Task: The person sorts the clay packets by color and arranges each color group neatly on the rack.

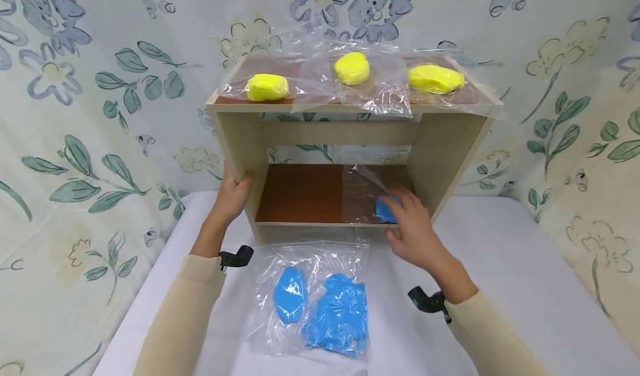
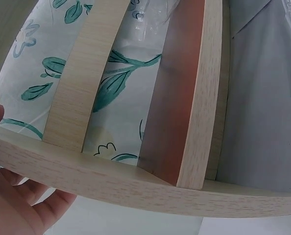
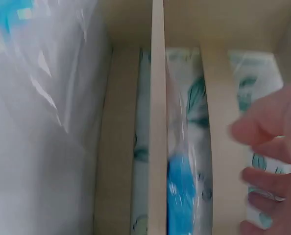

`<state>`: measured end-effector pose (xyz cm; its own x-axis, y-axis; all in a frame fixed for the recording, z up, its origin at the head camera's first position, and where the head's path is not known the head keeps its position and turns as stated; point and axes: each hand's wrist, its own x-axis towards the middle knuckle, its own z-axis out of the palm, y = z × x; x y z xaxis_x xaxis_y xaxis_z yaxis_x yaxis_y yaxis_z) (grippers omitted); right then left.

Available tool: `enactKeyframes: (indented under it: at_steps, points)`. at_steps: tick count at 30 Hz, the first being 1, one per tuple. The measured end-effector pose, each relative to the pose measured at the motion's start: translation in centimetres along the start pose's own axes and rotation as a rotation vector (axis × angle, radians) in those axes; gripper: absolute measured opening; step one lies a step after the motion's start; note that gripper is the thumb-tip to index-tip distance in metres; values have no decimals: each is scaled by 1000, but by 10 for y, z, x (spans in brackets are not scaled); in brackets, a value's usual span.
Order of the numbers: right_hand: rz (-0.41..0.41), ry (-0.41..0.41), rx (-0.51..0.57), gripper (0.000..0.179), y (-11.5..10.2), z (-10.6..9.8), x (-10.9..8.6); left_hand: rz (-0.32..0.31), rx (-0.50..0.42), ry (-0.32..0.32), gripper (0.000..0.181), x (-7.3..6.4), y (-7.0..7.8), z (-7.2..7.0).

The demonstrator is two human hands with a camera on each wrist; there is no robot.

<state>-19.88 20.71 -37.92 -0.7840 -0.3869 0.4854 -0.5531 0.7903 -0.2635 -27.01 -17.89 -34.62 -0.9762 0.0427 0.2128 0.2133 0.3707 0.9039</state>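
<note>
My left hand (image 1: pixel 234 194) holds the left side panel of a small wooden shelf unit (image 1: pixel 240 159); in the left wrist view its thumb lies over the panel's inner edge and its fingers (image 2: pixel 52 208) are behind the outer face. On the lower board, at the right, a blue clay-like lump (image 1: pixel 386 209) sits in a clear plastic bag (image 1: pixel 357 190). My right hand (image 1: pixel 412 229) is over that lump, partly hiding it in the head view. Seen from the right wrist, the loosely bent fingers (image 3: pixel 268 178) stand apart from the blue lump (image 3: pixel 181 196) and hold nothing.
Three yellow lumps (image 1: pixel 352 68) in clear bags lie along the top board. In front of the unit, on the white cloth (image 1: pixel 400 331), are two bagged blue pieces, one oval (image 1: pixel 290 295) and one larger, crumpled (image 1: pixel 340 315). A floral curtain (image 1: pixel 565 159) hangs behind.
</note>
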Motion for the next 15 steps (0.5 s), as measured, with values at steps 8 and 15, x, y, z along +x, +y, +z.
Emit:
enactKeyframes:
  at_steps: [8, 15]
  points:
    - [-169, 8, 26, 47, -48, 18, -34, 33, 0, 12, 64, -2, -5, -3]
    - [-27, -279, 54, 56, -61, 36, -54, 27, 22, 11, 66, 1, -9, 0]
